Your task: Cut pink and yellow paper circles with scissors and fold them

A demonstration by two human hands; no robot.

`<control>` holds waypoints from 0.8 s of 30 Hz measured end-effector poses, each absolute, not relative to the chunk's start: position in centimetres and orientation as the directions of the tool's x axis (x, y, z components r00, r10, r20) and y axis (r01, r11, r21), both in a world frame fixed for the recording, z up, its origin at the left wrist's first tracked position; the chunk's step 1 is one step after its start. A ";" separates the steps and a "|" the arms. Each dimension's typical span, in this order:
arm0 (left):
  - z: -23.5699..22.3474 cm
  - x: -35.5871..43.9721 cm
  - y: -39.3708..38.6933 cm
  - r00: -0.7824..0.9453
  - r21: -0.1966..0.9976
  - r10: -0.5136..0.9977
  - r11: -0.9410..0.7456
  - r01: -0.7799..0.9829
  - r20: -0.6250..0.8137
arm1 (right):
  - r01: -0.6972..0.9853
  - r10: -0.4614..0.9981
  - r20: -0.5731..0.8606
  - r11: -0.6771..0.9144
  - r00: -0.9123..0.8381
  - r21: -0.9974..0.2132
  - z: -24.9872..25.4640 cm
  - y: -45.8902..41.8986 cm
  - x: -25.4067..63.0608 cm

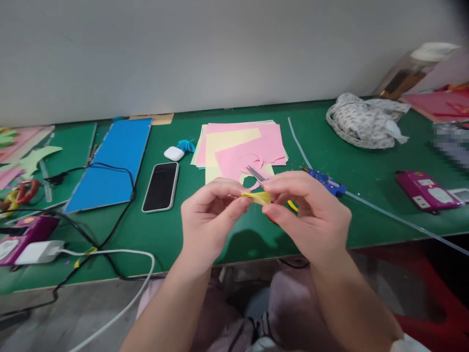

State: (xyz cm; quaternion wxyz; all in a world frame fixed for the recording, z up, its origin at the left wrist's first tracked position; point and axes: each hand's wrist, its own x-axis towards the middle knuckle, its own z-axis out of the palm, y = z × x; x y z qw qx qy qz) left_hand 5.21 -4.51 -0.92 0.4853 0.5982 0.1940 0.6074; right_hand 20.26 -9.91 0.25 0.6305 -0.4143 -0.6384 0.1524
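Observation:
Between my two hands is a small folded piece of yellow paper [259,197], raised above the front of the table. My left hand [216,215] pinches its left end between thumb and fingertips. At its right end my right hand [311,210] pinches it the same way, with the fingertips partly hidden. Scissors [256,174] with a metal blade and a red and yellow handle lie behind my hands, partly covered by them. Beyond, a stack of pink and yellow paper sheets [238,142] rests on the table, with a round pink cut-out on top.
A phone [160,187], a white case [174,154] and a blue board [113,161] lie left on the green table [198,234]. Cables and a purple power strip [27,237] are further left. A blue glue gun [326,182], a patterned cloth [362,120] and another purple strip [427,190] lie right.

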 end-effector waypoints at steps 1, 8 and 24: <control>-1.0 5.2 -4.5 0.191 0.811 0.817 -0.455 -0.368 0.544 | 0.340 0.711 0.684 0.610 0.165 -0.716 0.3 -9.9 20.2; -1.1 5.2 -4.6 0.185 0.793 0.796 -0.490 -0.361 0.576 | 0.397 0.676 0.723 0.631 0.139 -0.667 0.4 -9.9 20.2; -0.8 4.9 -5.1 0.238 0.751 0.714 -0.641 -0.156 0.659 | 0.460 0.627 0.772 0.657 0.106 -0.597 0.5 -9.6 20.5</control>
